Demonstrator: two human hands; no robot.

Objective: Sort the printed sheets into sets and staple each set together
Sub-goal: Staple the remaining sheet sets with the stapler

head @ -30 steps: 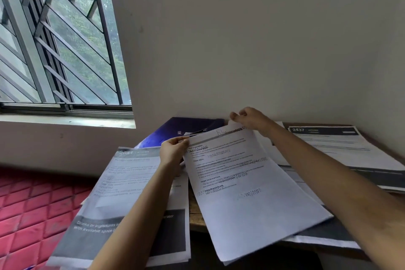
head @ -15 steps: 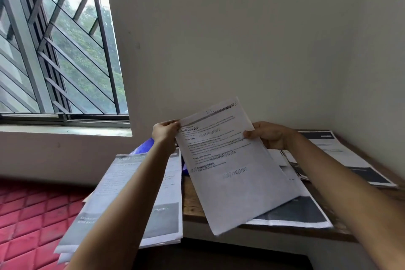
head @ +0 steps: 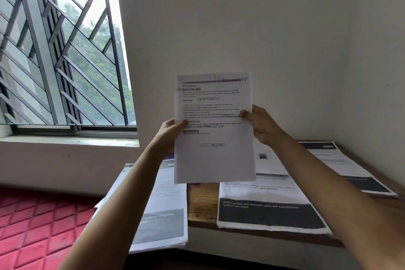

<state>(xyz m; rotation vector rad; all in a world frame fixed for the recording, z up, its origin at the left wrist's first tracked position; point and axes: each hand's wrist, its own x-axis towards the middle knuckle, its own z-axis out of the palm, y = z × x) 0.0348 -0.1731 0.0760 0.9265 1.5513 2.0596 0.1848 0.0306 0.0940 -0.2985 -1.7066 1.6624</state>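
I think this is a room in a home, used for paper work. Under the sheet (head: 213, 155) that my left hand (head: 169, 131) and right hand (head: 260, 124) hold up is a wooden desk (head: 201, 204). It sits in a corner of plain white walls (head: 263, 28), with piles of printed pages (head: 269, 210) on it. Left of my grip is a window (head: 72, 61) with metal bars (head: 37, 50) and trees (head: 98, 55) outside. Lower down is a red padded mat (head: 39, 226).

wooden table (head: 201, 204), paper stacks (head: 269, 215) on top
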